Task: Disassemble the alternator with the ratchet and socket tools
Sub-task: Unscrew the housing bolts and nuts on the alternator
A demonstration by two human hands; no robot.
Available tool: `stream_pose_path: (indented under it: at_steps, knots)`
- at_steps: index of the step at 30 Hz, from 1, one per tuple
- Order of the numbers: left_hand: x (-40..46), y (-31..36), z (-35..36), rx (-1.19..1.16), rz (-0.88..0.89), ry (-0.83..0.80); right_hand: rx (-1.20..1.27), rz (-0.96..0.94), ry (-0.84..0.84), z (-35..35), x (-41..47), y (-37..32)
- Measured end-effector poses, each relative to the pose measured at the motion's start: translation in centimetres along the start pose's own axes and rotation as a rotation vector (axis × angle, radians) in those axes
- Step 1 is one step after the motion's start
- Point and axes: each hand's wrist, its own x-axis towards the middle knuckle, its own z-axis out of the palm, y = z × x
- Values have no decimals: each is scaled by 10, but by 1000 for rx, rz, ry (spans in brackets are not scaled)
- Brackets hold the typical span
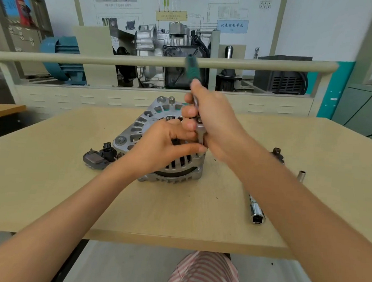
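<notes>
You sit at a pale wood bench in a workshop, a railed training stand with a cutaway engine, a blue motor and wiring charts beyond its far edge. The alternator stands mid-bench, your left hand curled on its housing, fingers at the ratchet head, while your right hand grips the green-handled ratchet, blurred, upright over it. A black regulator part lies just left of the alternator; an extension bar, a small socket and a dark part lie toward the right edge, your right forearm partly covering them.
</notes>
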Motion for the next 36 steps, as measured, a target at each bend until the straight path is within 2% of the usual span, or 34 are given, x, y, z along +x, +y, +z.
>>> stream_pose_path:
  at_steps: [2,4,7,16,23,31,34,36]
  knots:
    - [0,0,-1,-7,14,30,112,-180,255,11,-11,12]
    - [0,1,-2,4,14,31,235,-280,388,19,-20,24]
    - [0,5,-3,22,4,20,315,-311,385,20,-25,30]
    - [2,0,1,2,-32,24,24,-248,298,4,-11,14]
    - [3,0,-1,4,-64,14,-180,-104,145,-4,-1,1]
    - [1,2,-1,-82,-92,10,-634,169,-419,-9,20,-24]
    - [1,3,-1,-90,-90,11,-656,171,-510,-10,21,-24]
    - [2,3,0,-87,-86,13,-571,150,-503,-12,21,-21]
